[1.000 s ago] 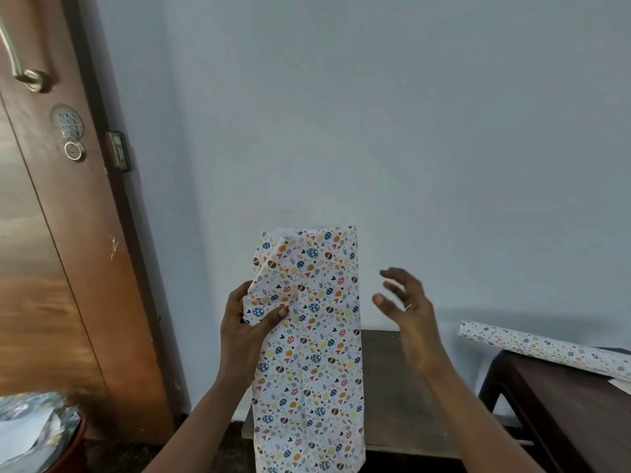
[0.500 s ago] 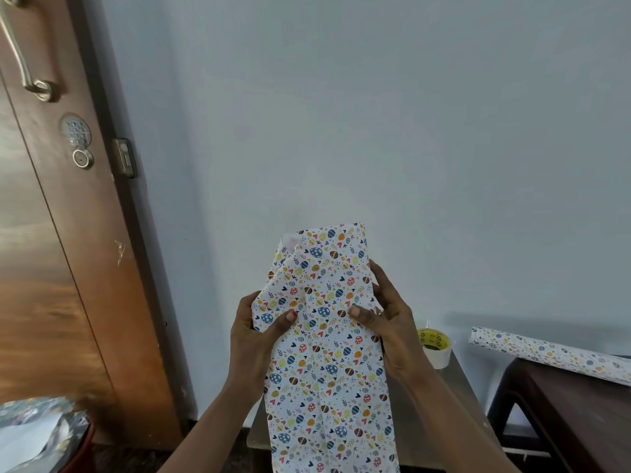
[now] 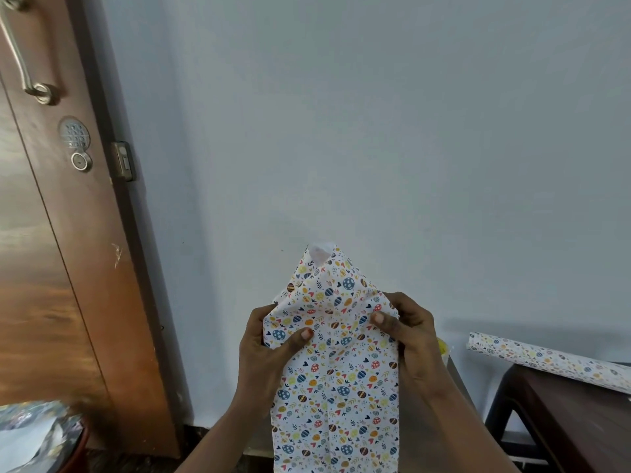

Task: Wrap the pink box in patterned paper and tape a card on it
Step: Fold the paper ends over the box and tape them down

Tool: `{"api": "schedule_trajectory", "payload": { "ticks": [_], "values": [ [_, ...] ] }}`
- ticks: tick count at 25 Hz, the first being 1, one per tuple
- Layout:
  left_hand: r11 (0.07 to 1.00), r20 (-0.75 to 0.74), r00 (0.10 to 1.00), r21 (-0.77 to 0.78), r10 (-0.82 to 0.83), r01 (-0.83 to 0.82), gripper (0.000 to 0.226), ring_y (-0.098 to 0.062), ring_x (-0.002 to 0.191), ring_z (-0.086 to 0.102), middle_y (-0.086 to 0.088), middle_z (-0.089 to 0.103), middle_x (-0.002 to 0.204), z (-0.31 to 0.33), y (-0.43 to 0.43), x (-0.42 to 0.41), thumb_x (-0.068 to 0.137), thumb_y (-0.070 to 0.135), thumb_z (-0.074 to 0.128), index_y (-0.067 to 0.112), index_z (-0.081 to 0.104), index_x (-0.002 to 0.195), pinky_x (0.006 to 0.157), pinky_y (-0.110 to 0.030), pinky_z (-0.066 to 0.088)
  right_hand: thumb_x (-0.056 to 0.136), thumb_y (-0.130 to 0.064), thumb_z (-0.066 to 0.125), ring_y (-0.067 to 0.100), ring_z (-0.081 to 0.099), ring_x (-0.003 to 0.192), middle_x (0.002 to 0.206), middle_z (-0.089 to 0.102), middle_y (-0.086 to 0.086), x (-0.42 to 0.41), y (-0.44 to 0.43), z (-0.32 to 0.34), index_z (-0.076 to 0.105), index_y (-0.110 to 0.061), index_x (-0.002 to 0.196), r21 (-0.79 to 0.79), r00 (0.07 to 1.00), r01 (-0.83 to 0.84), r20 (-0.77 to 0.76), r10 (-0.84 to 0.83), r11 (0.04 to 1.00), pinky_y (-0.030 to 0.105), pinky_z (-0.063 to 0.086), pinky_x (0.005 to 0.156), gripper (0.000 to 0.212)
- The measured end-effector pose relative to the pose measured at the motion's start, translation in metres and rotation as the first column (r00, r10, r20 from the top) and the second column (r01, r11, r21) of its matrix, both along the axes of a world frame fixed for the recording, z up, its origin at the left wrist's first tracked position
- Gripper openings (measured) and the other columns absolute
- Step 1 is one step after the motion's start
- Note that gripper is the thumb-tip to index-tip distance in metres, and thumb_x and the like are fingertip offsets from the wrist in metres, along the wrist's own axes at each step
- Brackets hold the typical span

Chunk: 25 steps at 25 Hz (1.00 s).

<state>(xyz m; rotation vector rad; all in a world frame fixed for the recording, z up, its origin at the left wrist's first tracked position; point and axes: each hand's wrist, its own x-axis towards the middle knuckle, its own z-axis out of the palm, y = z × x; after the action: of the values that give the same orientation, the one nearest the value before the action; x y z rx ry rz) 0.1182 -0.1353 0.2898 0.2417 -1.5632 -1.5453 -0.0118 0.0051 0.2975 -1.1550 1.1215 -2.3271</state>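
Gripping the upright paper-wrapped box (image 3: 336,387) by its left edge with the left hand (image 3: 269,349); pinching its folded top at the right edge with the right hand (image 3: 413,332). Right of the box, a paper roll (image 3: 546,360) lying on the counter (image 3: 573,425). Left of it, farther back, a wooden door (image 3: 51,268).

right grip (image 3: 414,337) now pinching patterned paper (image 3: 336,387), top corners folded inward

No legible text, brand or number is showing anywhere. At ten o'clock, the keypad (image 3: 74,134) on the door (image 3: 41,268) is carrying button marks too small to read. At six o'clock, the patterned paper (image 3: 336,387) is displaying only eggs, hearts and leaves.
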Motion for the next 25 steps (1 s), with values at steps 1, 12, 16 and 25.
{"api": "schedule_trajectory", "payload": {
  "ticks": [1, 12, 16, 25],
  "values": [
    [1.0, -0.002, 1.0, -0.01, 0.008, -0.008, 0.049, -0.008, 0.075, 0.07, 0.005, 0.07, 0.086, 0.001, 0.003, 0.0, 0.058, 0.014, 0.086, 0.028, 0.054, 0.094, 0.058, -0.019, 0.055, 0.046, -0.037, 0.091, 0.023, 0.07, 0.084, 0.088, 0.073, 0.006, -0.001, 0.002, 0.0, 0.076, -0.016, 0.081, -0.002, 1.0, 0.001, -0.018, -0.001, 1.0, 0.032, 0.056, 0.068, 0.044],
    [0.998, -0.045, 0.998, -0.048, -0.047, 0.044, 0.045, -0.009, 0.071, 0.069, 0.008, 0.07, 0.079, 0.006, 0.034, 0.003, 0.034, 0.059, 0.084, 0.043, 0.058, 0.067, 0.057, -0.02, 0.054, 0.032, -0.048, 0.092, 0.022, 0.071, 0.077, 0.082, 0.074, 0.005, 0.009, 0.031, 0.013, 0.078, -0.019, 0.073, 0.059, 0.996, 0.083, -0.042, -0.081, 0.995, 0.033, 0.058, 0.067, 0.053],
    [0.991, -0.003, 0.995, 0.095, -0.099, 0.099, 0.032, -0.019, 0.074, 0.07, -0.001, 0.07, 0.081, 0.017, 0.041, 0.001, 0.07, 0.052, 0.071, 0.027, 0.055, 0.082, 0.06, -0.028, 0.056, 0.038, -0.057, 0.088, 0.024, 0.069, 0.077, 0.083, 0.071, 0.007, 0.001, 0.04, 0.029, 0.073, -0.012, 0.076, 0.206, 0.987, 0.137, -0.11, -0.116, 0.969, 0.038, 0.057, 0.069, 0.061],
    [0.874, 0.25, 0.891, 0.413, -0.378, 0.255, 0.022, -0.021, 0.091, 0.069, -0.003, 0.069, 0.104, -0.009, 0.044, -0.003, 0.093, 0.041, 0.051, 0.023, 0.055, 0.104, 0.078, -0.04, 0.057, 0.058, -0.025, 0.079, 0.028, 0.071, 0.085, 0.099, 0.072, 0.015, -0.026, 0.047, -0.012, 0.066, -0.003, 0.102, 0.516, 0.965, -0.047, 0.245, -0.095, 0.856, 0.035, 0.055, 0.077, 0.051]
  ]
}}
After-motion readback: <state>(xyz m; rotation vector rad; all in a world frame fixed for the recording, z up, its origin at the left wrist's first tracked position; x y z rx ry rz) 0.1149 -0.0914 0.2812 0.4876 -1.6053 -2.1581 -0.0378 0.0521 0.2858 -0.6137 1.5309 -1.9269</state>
